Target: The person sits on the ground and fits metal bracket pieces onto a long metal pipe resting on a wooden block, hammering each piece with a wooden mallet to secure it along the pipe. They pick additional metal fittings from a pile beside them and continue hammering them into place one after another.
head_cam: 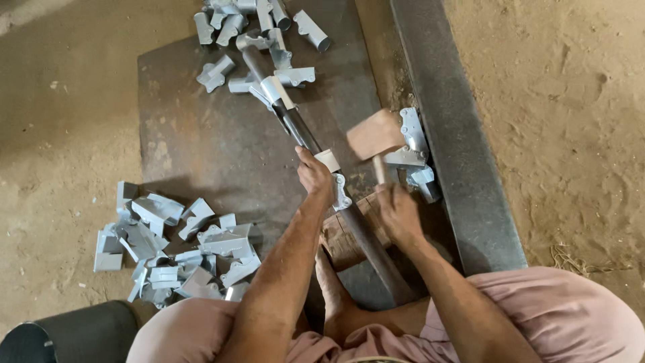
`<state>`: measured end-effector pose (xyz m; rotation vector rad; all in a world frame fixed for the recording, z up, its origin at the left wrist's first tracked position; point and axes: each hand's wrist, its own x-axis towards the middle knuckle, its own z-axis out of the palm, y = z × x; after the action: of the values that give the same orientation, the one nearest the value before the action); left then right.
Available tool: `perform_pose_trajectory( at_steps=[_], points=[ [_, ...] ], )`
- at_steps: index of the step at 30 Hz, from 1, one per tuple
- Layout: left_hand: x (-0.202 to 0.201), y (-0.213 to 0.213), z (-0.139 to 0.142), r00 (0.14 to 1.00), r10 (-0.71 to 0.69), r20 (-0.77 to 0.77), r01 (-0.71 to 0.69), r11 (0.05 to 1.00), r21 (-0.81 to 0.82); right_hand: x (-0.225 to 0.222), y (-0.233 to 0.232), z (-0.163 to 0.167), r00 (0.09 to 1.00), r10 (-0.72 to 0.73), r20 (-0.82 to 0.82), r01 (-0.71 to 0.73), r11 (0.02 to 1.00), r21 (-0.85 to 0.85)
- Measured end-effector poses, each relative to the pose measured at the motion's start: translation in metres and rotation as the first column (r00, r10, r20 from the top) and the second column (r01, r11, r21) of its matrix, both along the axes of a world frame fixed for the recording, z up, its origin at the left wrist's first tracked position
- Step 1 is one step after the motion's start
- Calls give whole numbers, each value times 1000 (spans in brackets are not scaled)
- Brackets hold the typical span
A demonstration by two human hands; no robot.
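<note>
My left hand [314, 176] grips a small grey sheet-metal bracket [340, 191] fitted around a long dark steel rod [306, 138], which lies diagonally across a rusty steel plate [201, 134]. A second bracket [275, 89] sits higher on the rod. My right hand [396, 212] holds the handle of a wooden mallet [375, 134]; its head is blurred, raised just right of the rod. The rod rests on a wooden block [339, 242] near my bare foot [332, 289].
A pile of grey brackets [168, 249] lies on the sand at lower left. More brackets [255, 27] are heaped at the plate's top, a few [416, 154] beside a thick steel beam [450, 134] on the right. A dark round object [67, 333] sits bottom left.
</note>
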<state>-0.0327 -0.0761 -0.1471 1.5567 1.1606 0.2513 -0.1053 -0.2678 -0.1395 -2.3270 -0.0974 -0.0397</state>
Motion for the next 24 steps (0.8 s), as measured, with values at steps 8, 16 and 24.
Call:
perform_pose_trajectory(
  at_steps=[8,16,24],
  points=[
    [-3,11,-28,986,141,92,-86,893,-443,1,-4,22,978,170,124,-152,978,-140],
    [-2,17,-32,974,170,149,-27,741,-671,-1,-9,36,965,259,48,-260,965,16],
    [-4,17,-25,912,158,380,261,493,-830,0,-5,30,997,48,-52,-27,940,340]
  ],
)
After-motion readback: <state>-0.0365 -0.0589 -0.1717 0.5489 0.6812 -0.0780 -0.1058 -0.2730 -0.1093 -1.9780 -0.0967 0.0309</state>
